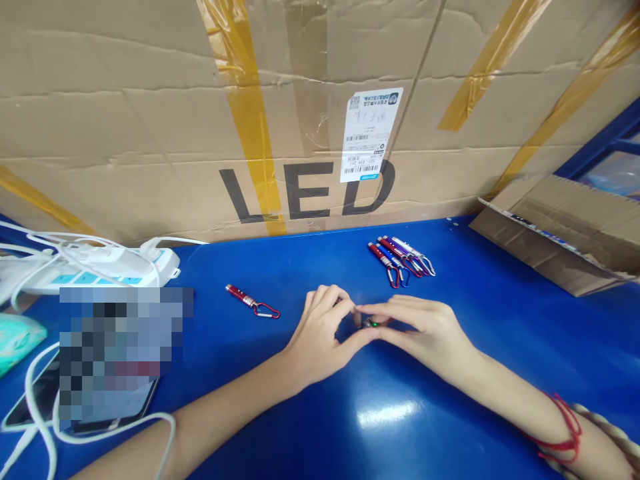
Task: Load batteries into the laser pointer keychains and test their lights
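Observation:
Both hands meet above the blue table. My left hand (323, 333) is closed, its fingers curled and thumb reaching to the right; what they hold is mostly hidden. Between the fingertips of my right hand (425, 323) is a small dark part with a green spot (369, 323), which my left thumb also touches or nearly touches. Left of the hands lies a red keychain flashlight (243, 296) with a red carabiner clip. Beyond my right hand, several similar keychain flashlights (395, 253) in red, blue, purple and silver lie side by side, clips toward me.
A large cardboard box (175, 133) marked LED stands along the back of the blue table (310, 427). An open carton (540, 247) sits at right. At left are a white power strip (110, 270), a phone (120, 407), white cables (45, 433) and a green packet (17, 343).

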A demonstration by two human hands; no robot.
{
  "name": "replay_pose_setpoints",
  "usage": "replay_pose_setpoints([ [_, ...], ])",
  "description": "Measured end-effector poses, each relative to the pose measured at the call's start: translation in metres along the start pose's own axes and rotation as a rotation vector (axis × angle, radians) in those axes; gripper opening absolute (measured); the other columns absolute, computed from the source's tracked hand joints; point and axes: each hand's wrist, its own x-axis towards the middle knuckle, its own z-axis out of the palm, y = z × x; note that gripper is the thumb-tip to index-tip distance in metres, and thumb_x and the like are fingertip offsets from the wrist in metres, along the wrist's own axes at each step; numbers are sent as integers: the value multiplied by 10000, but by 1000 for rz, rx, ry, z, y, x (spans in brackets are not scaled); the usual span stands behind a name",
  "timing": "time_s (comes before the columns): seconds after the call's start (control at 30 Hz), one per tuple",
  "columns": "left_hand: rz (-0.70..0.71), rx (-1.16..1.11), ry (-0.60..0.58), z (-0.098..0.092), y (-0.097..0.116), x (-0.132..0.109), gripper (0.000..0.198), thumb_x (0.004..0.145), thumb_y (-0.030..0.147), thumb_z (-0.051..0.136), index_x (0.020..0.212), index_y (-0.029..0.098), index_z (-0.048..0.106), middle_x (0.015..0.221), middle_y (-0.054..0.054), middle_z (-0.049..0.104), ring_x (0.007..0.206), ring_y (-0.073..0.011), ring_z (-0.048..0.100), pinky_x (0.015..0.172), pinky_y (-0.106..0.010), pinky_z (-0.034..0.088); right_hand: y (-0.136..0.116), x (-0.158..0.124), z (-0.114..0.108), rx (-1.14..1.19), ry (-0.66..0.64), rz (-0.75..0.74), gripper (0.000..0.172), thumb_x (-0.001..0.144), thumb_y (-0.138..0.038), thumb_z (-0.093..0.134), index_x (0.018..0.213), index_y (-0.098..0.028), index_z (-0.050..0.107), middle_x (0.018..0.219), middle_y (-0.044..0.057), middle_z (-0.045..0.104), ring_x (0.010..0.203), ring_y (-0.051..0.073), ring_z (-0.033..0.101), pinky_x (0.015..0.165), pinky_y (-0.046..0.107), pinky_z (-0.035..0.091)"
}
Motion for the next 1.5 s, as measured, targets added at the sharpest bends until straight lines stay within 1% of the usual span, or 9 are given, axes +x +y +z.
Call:
replay_pose_setpoints([
  [0.2,67,57,33,2,1,-2,190,886,281,471,740,167,507,876,-35,536,852,-167,457,754,-326,346,1,-3,1,5,-51,15,220,893,-296,517,1051,-233,657,819,35,697,675,146,641,612,255,524],
  [0.4,-23,-31,76,0,0,0,204,870,216,469,674,168,447,804,-9,515,797,-144,448,724,-307,331,3,3,-1,87,-24,62,179,871,-189,533,954,-232,686,795,19,682,702,133,637,649,235,526],
  [0.63,-72,-110,78,-2,0,1,187,911,238,425,744,179,486,832,-1,522,821,-145,460,761,-316,324,-2,9,-2,210,-32,340,186,865,-301,536,929,-197,677,892,62,653,721,143,624,582,236,541],
  [0.83,-70,-175,120,-4,-1,2,176,916,248,415,780,188,507,838,-9,545,838,-153,487,819,-336,337,-7,10,-1,279,-17,324,221,751,-336,679,919,-192,684,834,49,664,600,115,607,493,212,533],
  [0.97,-28,-202,101,-4,-1,2,178,913,255,409,775,186,496,822,-17,541,816,-156,479,786,-326,364,-12,7,4,213,63,309,154,780,-270,632,904,-201,693,720,22,673,560,111,607,492,212,544],
  [1.17,2,-181,64,-3,-3,1,207,915,284,382,744,187,447,781,-15,518,762,-154,460,775,-330,367,-15,6,8,164,102,214,172,801,-209,581,920,-222,705,751,20,686,579,111,609,527,222,556],
  [1.3,-31,-212,71,-1,-2,-2,84,899,278,428,907,200,458,863,-25,544,830,-164,490,786,-328,382,-13,7,8,181,104,190,189,800,-180,575,929,-222,707,762,22,679,590,104,602,543,214,551],
  [1.4,-31,-224,94,0,-2,-3,200,894,254,449,1090,219,429,967,-44,570,895,-173,516,807,-327,394,-11,8,8,184,106,218,186,798,-189,574,926,-224,705,757,21,673,594,108,603,548,220,554],
  [1.5,14,-183,98,0,-2,-2,130,909,230,426,1020,205,490,951,-48,593,870,-173,523,802,-329,395,-10,7,8,183,123,265,160,779,-213,594,899,-221,700,741,19,675,576,111,606,544,224,560],
])
